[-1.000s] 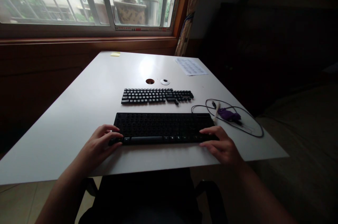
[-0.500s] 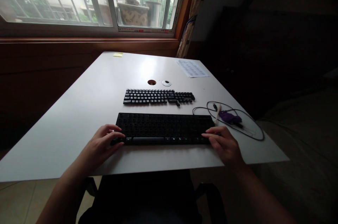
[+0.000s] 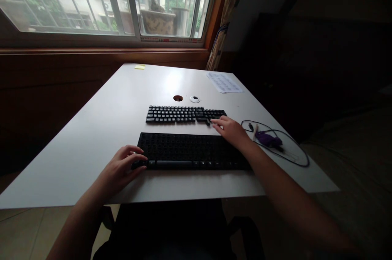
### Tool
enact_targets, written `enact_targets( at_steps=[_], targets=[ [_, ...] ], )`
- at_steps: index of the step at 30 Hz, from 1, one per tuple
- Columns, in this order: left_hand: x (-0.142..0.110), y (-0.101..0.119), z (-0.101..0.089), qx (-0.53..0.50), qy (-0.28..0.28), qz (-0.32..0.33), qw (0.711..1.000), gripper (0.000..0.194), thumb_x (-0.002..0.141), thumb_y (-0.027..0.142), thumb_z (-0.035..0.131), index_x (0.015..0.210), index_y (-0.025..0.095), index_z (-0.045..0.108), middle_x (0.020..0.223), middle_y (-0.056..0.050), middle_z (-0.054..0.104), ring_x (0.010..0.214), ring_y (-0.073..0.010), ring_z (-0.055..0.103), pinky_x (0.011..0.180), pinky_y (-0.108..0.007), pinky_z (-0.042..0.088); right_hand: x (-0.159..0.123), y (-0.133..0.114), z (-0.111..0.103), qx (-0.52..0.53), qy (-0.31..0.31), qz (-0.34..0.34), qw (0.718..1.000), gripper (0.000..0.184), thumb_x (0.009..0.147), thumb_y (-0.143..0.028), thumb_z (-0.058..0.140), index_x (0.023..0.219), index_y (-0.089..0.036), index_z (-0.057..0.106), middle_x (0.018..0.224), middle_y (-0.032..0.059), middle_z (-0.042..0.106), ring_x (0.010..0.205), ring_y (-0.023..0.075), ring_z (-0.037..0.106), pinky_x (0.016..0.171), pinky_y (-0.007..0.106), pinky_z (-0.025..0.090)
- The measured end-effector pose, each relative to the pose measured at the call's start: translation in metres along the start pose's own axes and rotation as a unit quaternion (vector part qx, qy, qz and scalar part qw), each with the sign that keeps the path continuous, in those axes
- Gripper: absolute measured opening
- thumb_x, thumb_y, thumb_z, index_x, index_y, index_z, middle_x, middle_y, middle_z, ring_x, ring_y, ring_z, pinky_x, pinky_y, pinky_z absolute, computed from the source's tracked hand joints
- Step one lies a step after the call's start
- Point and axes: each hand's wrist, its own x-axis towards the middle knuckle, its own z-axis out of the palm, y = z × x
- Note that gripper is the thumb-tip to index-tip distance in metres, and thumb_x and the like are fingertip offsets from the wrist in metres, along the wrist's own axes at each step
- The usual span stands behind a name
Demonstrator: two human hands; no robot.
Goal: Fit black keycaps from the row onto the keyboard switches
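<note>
While the L hand (image 3: 125, 166) grips the front-left corner of the kbd (image 3: 183, 147), thumb at the front edge and fingers curled over the end, the R hand (image 3: 229, 129) reaches across the kbd's right part to the keycaps (image 3: 174, 114). R fingers: narrow gap, by a loose keycap (image 3: 208, 123); can't tell if a cap is pinched. Kbd lies flat on the white table (image 3: 76, 150), nearest the person; spacebar (image 3: 174, 163) is fitted, most upper rows are bare. Keycaps stand in rows just behind it.

Handling (est.): kbd light, stiff, may slide on the smooth top; hold by end edges, clear of exposed key mounts. Keycaps v. light, hard, slippery, easily scattered; take each by opp. sides w/ thumb + index.
</note>
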Motion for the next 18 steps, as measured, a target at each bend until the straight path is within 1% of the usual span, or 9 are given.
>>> enact_targets(
  at_steps=[2,5,8,13,18],
  targets=[
    [0.0,0.0,0.0,0.0,-0.001,-0.003,1.0,0.019,0.096,0.039,0.065,0.108,0.025,0.071,0.119,-0.01,0.06,0.098,-0.0221,0.066,0.08,-0.035,0.061,0.009,0.002,0.008,-0.006,-0.01,-0.006,1.0,0.029,0.099,-0.032,0.056,0.12,-0.027,0.076,0.101,0.0064,0.07,0.087,0.0208,0.068,0.077,0.032,0.052],
    [0.0,0.0,0.0,-0.002,-0.005,-0.004,1.0,0.018,0.096,0.038,0.066,0.108,0.026,0.071,0.12,-0.01,0.06,0.097,-0.0218,0.066,0.08,-0.035,0.062,0.013,0.005,0.015,-0.012,-0.022,-0.012,1.0,0.028,0.097,-0.03,0.058,0.117,-0.028,0.077,0.103,0.0059,0.07,0.087,0.0199,0.067,0.077,0.031,0.052],
    [0.0,0.0,-0.001,-0.005,-0.003,-0.001,1.0,0.017,0.096,0.036,0.065,0.108,0.026,0.071,0.12,-0.009,0.059,0.097,-0.0215,0.066,0.082,-0.036,0.062,0.01,0.007,0.014,-0.014,-0.029,-0.012,0.999,0.028,0.098,-0.03,0.058,0.117,-0.028,0.077,0.102,0.0053,0.07,0.088,0.0198,0.067,0.076,0.03,0.051],
    [0.0,-0.002,0.0,-0.004,-0.008,0.003,1.0,0.016,0.096,0.034,0.066,0.109,0.026,0.071,0.121,-0.009,0.057,0.098,-0.0214,0.065,0.085,-0.037,0.061,0.005,0.01,0.01,-0.007,-0.034,-0.006,0.999,0.022,0.097,-0.031,0.06,0.11,-0.029,0.078,0.1,0.0035,0.069,0.086,0.0193,0.067,0.076,0.031,0.05],
    [-0.001,-0.004,0.001,-0.006,-0.016,-0.002,1.0,0.017,0.096,0.034,0.065,0.111,0.026,0.07,0.123,-0.009,0.056,0.099,-0.0214,0.064,0.082,-0.036,0.06,0.006,0.011,0.011,0.001,-0.038,0.0,0.999,0.025,0.096,-0.032,0.061,0.116,-0.027,0.076,0.102,0.0047,0.07,0.089,0.0205,0.067,0.077,0.031,0.05]
  ],
)
